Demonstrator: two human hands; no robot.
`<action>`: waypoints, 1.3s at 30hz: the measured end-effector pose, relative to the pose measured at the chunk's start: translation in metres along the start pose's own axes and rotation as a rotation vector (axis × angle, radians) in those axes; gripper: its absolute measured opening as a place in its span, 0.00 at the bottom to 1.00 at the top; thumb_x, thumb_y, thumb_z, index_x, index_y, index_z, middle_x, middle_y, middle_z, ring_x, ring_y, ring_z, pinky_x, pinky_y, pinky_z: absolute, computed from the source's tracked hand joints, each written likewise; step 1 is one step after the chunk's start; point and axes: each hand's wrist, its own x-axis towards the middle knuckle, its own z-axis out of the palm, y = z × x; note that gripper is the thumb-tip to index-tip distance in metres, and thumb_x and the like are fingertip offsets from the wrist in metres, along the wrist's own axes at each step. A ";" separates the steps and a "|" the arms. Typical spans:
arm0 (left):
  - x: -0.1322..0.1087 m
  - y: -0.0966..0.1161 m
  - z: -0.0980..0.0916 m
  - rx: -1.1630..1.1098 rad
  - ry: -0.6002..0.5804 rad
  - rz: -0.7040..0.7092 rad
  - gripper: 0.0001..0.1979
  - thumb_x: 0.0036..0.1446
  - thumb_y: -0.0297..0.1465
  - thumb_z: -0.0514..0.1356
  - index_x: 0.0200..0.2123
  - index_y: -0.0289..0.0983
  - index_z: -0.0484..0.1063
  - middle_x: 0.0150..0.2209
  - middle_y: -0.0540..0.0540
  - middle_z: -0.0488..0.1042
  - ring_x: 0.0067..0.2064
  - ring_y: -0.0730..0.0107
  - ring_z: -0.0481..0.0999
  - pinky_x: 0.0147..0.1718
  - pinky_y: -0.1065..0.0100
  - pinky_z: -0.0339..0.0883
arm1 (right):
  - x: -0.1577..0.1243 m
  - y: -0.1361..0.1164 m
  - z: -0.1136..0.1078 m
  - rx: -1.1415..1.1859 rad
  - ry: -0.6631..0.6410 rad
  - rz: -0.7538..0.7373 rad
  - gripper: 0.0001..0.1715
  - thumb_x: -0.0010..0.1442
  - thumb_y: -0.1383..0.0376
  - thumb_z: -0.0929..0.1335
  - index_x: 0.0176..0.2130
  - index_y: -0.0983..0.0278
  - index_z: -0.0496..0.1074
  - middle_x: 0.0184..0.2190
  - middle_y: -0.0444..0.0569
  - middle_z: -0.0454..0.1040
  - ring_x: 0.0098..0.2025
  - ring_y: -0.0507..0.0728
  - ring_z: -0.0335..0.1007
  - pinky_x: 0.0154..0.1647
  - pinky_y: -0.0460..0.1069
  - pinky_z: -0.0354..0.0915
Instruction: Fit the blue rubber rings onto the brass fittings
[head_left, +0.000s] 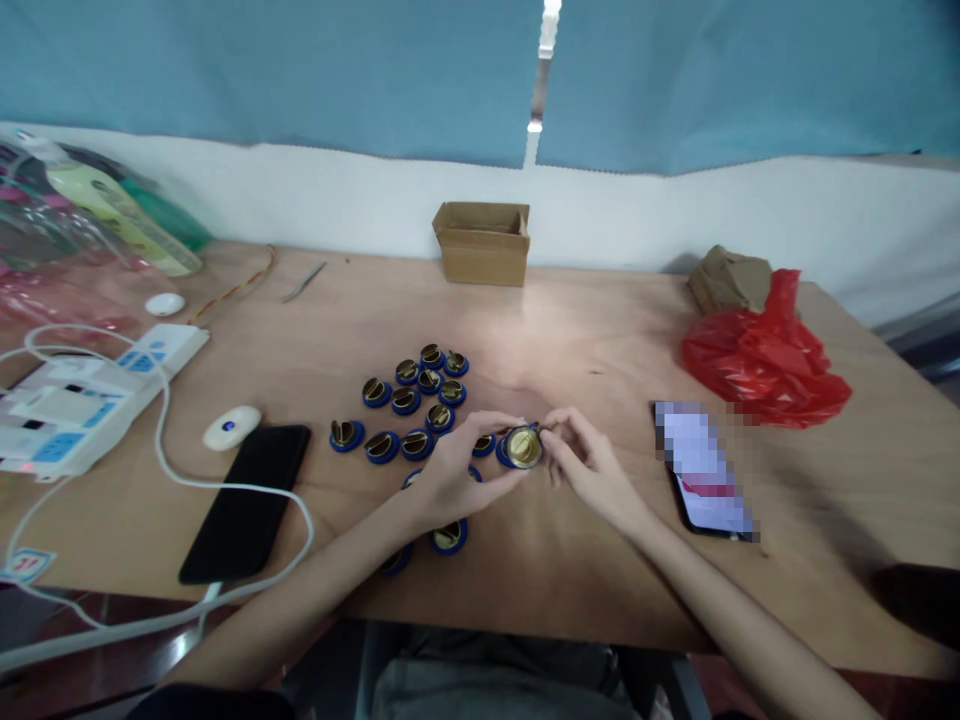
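A round piece point(523, 447) with a gold-coloured face and a dark blue rim is gripped between the thumb and fingers of my left hand point(457, 470), above the table. At its right edge, the fingertips of my right hand point(581, 450) are pinched together; whatever they hold there is too small to make out. Several similar blue-rimmed pieces point(405, 400) with gold centres and a raised middle part lie in a loose group left of and beyond my left hand. Some of them are partly hidden under that hand, and another gold-and-blue piece point(448, 537) lies just below it.
A small open cardboard box point(484, 250) stands at the back wall. On the right are a red plastic bag point(765, 365) and a lit phone point(705, 475). To the left lie a dark phone point(247, 505), a white power strip point(142, 380) with cables, and tweezers point(305, 282).
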 end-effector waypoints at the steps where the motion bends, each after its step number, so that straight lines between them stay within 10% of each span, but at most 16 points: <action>1: 0.000 0.000 0.000 0.026 -0.003 0.034 0.24 0.55 0.27 0.69 0.54 0.39 0.68 0.49 0.41 0.78 0.51 0.62 0.80 0.51 0.61 0.76 | 0.000 0.000 0.000 -0.002 0.011 0.007 0.16 0.69 0.51 0.66 0.41 0.61 0.66 0.21 0.36 0.66 0.18 0.49 0.62 0.20 0.45 0.58; 17: 0.003 -0.010 -0.005 0.258 0.147 -0.054 0.22 0.56 0.28 0.70 0.53 0.40 0.70 0.48 0.43 0.80 0.46 0.62 0.82 0.46 0.61 0.77 | 0.014 0.009 -0.007 -0.016 0.334 0.022 0.11 0.60 0.56 0.67 0.35 0.60 0.65 0.22 0.39 0.64 0.22 0.52 0.60 0.24 0.47 0.57; 32: 0.007 -0.021 -0.009 0.427 0.059 -0.040 0.16 0.62 0.25 0.64 0.52 0.40 0.73 0.53 0.42 0.78 0.55 0.58 0.77 0.55 0.55 0.74 | 0.005 0.016 0.004 -0.506 0.193 -0.077 0.11 0.68 0.60 0.63 0.34 0.60 0.64 0.22 0.40 0.68 0.22 0.52 0.65 0.26 0.46 0.57; 39: 0.009 -0.026 -0.004 0.374 0.131 -0.196 0.16 0.63 0.26 0.64 0.53 0.39 0.70 0.37 0.49 0.80 0.32 0.70 0.80 0.36 0.68 0.76 | 0.007 0.018 0.004 -0.533 0.190 -0.099 0.10 0.68 0.60 0.62 0.34 0.60 0.64 0.22 0.42 0.69 0.23 0.53 0.66 0.27 0.47 0.57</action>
